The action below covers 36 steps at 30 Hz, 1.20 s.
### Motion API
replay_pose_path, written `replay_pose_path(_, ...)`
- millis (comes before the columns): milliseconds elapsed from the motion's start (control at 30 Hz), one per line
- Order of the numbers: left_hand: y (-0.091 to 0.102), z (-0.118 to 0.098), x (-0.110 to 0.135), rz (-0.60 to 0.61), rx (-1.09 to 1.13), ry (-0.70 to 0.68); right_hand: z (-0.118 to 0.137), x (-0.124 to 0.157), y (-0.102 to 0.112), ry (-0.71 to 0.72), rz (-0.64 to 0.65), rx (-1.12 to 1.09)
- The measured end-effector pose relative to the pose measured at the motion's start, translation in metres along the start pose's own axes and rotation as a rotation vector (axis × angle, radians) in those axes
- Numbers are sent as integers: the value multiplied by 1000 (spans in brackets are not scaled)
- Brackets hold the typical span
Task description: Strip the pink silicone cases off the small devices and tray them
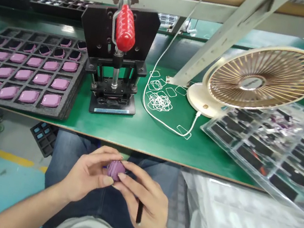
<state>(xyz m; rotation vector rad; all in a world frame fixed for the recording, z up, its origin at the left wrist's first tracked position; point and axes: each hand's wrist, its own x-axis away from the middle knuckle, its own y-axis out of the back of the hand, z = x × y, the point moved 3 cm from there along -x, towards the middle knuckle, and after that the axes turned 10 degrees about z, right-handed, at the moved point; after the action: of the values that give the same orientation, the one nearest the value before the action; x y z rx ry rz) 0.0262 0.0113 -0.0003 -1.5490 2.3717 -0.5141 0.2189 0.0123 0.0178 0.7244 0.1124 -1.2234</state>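
Observation:
Above my lap, just off the table's front edge, a small purple watch-like case (115, 170) is held between both hands. My left hand (88, 173) pinches it from the left, thumb below and fingers along its top. From the other side my right hand (146, 194) grips it with thumb and fingertips. A thin black stick-like tool (139, 211) is tucked in the right hand's fingers, most of it hidden. The side of the case turned away from me cannot be seen.
A foam tray (69, 94) of purple cases lies left. A black press (112, 109) with a red handle (126, 28) stands mid-table. White ring gaskets (160, 101), a cable (151, 116) and a fan (253, 82) are right of it. Clear trays (231, 141) overhang the right edge.

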Motion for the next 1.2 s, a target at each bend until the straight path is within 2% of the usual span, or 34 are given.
replay_pose_path(267,-1,7,1,2,7,-45,7,1,4,51,32,131)
replay_pose_path(500,-3,8,-1,-44,-24,-93,4,4,-7,124,109,339)
replay_pose_path(600,-5,13,0,-140,-17,-64,1,2,-11,135,87,343)
replay_pose_path(700,-4,16,2,-292,8,-19,-2,-6,-8,19,27,254)
replay_pose_path(733,-3,16,2,-320,23,-9,-3,-9,-8,-40,47,213)
replay_pose_path(800,-2,15,1,-332,39,-14,-4,-15,-9,-110,179,155)
replay_pose_path(867,0,13,-1,-325,31,-26,-2,-19,-12,-66,318,144)
replay_pose_path(900,0,12,-2,-317,30,-33,-1,-19,-13,-24,348,141)
replay_pose_path(1000,-1,12,-3,-313,39,-89,-1,-22,-15,75,320,88)
replay_pose_path(1100,0,9,0,-384,-120,-101,-4,-30,-15,14,344,-26)
replay_pose_path(1200,4,-9,4,-365,-615,-206,-11,-44,-14,-226,457,-285)
